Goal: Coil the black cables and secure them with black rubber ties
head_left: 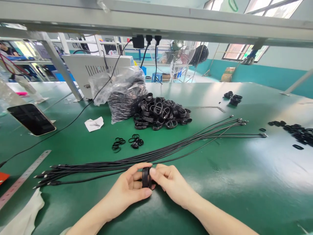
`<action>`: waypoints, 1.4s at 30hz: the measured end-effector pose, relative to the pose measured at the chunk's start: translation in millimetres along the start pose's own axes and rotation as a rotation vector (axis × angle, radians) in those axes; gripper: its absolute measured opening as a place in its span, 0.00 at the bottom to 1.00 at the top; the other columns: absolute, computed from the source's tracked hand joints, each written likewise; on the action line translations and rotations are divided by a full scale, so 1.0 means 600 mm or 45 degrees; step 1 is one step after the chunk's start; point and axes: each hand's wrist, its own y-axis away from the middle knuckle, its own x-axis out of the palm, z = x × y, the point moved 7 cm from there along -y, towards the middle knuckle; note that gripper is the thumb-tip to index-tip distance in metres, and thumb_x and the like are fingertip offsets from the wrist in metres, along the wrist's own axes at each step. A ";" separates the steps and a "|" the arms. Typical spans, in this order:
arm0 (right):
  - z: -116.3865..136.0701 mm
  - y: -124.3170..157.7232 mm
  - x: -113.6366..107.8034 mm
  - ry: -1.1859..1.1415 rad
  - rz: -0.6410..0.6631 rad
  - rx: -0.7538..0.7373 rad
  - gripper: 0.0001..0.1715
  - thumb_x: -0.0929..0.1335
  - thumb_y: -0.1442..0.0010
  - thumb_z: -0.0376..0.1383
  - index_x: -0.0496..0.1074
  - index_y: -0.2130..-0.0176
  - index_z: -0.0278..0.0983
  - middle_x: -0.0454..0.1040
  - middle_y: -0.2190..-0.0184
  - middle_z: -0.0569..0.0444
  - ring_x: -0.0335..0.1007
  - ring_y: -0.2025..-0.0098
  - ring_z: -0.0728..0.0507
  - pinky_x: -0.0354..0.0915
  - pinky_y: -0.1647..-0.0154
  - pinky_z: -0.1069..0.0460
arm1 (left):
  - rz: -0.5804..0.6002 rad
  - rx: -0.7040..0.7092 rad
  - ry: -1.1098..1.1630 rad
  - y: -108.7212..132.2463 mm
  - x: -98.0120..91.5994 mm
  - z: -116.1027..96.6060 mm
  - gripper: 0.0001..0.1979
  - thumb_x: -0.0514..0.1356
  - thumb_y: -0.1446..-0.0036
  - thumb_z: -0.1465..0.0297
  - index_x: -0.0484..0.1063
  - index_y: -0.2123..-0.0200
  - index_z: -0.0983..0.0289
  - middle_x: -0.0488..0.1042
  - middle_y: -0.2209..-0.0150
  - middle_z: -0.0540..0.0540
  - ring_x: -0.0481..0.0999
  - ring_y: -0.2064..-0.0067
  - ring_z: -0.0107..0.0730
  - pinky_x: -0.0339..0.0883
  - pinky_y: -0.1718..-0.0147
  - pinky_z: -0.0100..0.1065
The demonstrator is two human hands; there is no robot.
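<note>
A black cable [146, 178] wound into a small coil is held between my two hands, just above the green table. My left hand [133, 186] is closed around its left side, thumb below and fingers behind. My right hand [170, 181] pinches the coil's right edge between thumb and fingers; part of the coil is hidden there. Behind my hands lies a bundle of long straight black cables [107, 166] with connectors at both ends. Two small groups of black rings [118, 143] rest beyond the bundle.
A heap of coiled cables [161, 112] lies beside a filled plastic bag [127, 98]. More black rings [300, 133] are scattered at the right. At the left are a phone [31, 119], a steel ruler [25, 178] and a white cloth [25, 213]. A metal shelf beam [156, 19] crosses overhead.
</note>
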 end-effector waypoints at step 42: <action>0.031 0.008 0.011 0.275 0.168 -0.480 0.21 0.72 0.44 0.37 0.72 0.50 0.45 0.57 0.38 0.50 0.49 0.35 0.39 0.52 0.37 0.42 | -0.052 -0.242 0.414 0.008 -0.015 0.009 0.15 0.56 0.38 0.61 0.70 0.49 0.58 0.78 0.63 0.53 0.79 0.68 0.29 0.77 0.66 0.36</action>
